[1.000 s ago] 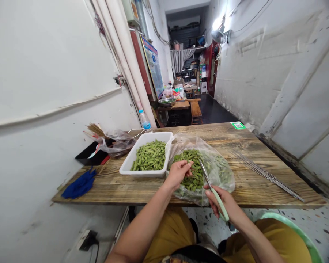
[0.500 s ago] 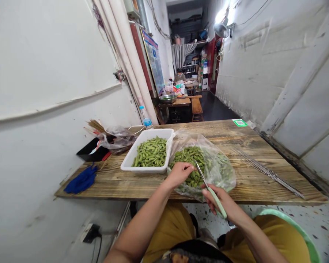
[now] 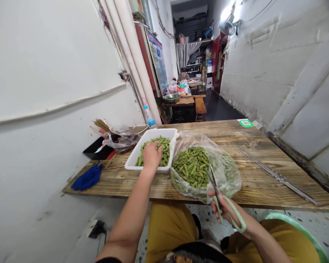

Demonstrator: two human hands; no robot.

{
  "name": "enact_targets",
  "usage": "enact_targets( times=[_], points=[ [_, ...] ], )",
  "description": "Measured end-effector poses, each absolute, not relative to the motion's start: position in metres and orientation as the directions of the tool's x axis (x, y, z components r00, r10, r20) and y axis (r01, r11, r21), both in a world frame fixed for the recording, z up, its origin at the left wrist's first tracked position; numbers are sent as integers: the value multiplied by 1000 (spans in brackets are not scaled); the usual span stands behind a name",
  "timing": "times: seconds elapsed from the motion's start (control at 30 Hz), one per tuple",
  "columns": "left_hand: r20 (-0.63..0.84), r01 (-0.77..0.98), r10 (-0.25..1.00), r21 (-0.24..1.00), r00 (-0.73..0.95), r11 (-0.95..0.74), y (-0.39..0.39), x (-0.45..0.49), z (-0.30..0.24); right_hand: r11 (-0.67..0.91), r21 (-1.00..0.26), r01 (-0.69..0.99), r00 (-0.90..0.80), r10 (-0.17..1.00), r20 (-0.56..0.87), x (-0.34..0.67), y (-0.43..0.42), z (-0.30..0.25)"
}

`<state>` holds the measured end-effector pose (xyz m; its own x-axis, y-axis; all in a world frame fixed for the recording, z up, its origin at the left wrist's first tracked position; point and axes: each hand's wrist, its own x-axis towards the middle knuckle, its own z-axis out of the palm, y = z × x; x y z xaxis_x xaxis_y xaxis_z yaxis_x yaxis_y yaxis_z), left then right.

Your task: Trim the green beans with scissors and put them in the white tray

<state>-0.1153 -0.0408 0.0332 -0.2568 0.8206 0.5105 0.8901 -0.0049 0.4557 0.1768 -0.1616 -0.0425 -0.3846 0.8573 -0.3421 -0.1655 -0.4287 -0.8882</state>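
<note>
My left hand (image 3: 152, 156) is over the white plastic tub (image 3: 131, 160), just above the green soybean pods (image 3: 164, 144) in it. Its thumb stands apart from the bent fingers, whose tips partly hide from me; I see nothing held there. In my right hand (image 3: 222, 206) is a pair of scissors (image 3: 237, 217) with pale green handles. Their blades are slightly apart, pointing up and away over the near right part of a clear plastic bag (image 3: 227, 168). More pods (image 3: 193, 166) lie in the bag's open mouth, right beside the tub.
Thin metal skewers (image 3: 279, 177) lie on the wooden table (image 3: 265, 146) at right. A blue cloth (image 3: 87, 177), a black tray (image 3: 97, 149) and a water bottle (image 3: 150, 117) are at left. A green-rimmed basin (image 3: 298, 228) stands below. A person (image 3: 183, 75) sits far back.
My left hand has moved left from the bagged pods to above the tub. My right hand has drawn slightly back and right, and the scissors have opened. The view has shifted a little.
</note>
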Motion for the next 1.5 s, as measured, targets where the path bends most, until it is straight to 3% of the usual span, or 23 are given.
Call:
enact_targets(
  times=[0.1,0.2,0.27,0.33,0.4,0.5,0.6,0.7,1.03,1.17,1.3,1.5],
  points=[
    [575,924,817,336,-49,-181,-31,-89,30,-500,-835,-228,-364,839,-404,179,-164,-40],
    [319,841,871,280,373,-463,-28,-30,7,-491,-854,-172,-231,863,-450,177,-162,-42],
    [171,863,884,202,435,-463,-26,5,-10,-466,-874,-136,-171,880,-442,176,-162,-44],
    [123,894,905,147,408,-423,-23,25,-22,-438,-892,-111,-156,894,-419,176,-163,-46],
    [148,895,913,189,381,-404,-20,30,-25,-414,-906,-92,-169,903,-395,177,-165,-46],
    [189,813,937,466,292,-348,-21,19,-21,-369,-928,-43,-198,914,-355,177,-166,-46],
    [85,605,976,773,200,-191,-31,2,-16,-316,-947,56,-214,923,-320,174,-162,-48],
    [-7,444,978,892,210,-89,-46,-9,-13,-272,-956,111,-251,923,-292,169,-154,-51],
    [-112,278,978,959,173,60,-64,-19,-10,-195,-958,210,-324,911,-257,164,-144,-36],
    [-246,6,957,969,152,248,-63,-19,-11,-202,-958,203,-280,926,-254,165,-144,-40],
    [-306,-317,932,879,195,355,-65,-19,-10,-236,-971,44,-307,922,-238,161,-148,-42],
    [-290,-382,941,860,177,337,-71,-16,-11,-247,-968,50,-348,904,-248,155,-151,-33]
  ],
)
